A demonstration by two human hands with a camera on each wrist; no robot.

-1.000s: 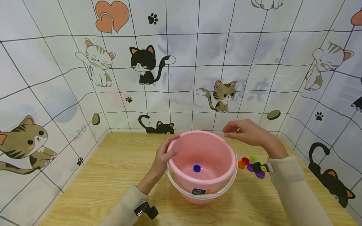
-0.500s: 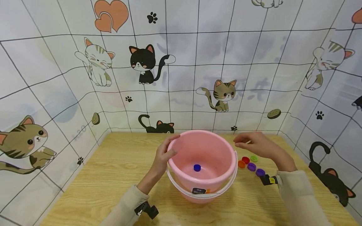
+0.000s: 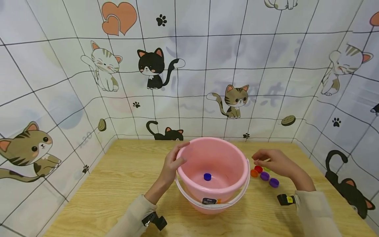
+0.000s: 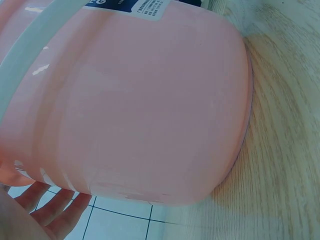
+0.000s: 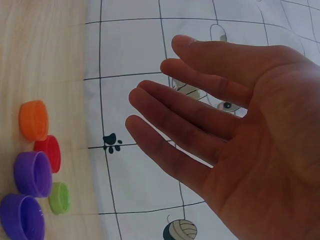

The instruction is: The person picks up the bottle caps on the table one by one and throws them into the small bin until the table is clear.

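A pink bucket (image 3: 213,154) stands upright on the table, its white handle (image 3: 211,206) hanging down at the front. Inside, on the bottom, lies one blue bottle cap (image 3: 207,177). My left hand (image 3: 171,166) grips the bucket's left rim, thumb on the inner side and fingers outside. To the right of the bucket, my right hand (image 3: 275,162) hovers over the loose caps and holds nothing; its fingers look loosely extended in the right wrist view. Near it lie an orange cap (image 5: 34,121), a red cap (image 5: 48,154), a green cap (image 5: 59,197) and two purple caps (image 5: 33,174).
The wooden table (image 3: 133,171) ends at a cat-patterned cloth wall (image 3: 192,82) at the back and both sides. A black wrist camera (image 3: 285,199) sits by the right sleeve, another (image 3: 154,220) by the left.
My right hand has moved right and down from beside the bucket's rim to above the loose caps. My left hand and the bucket have stayed put.
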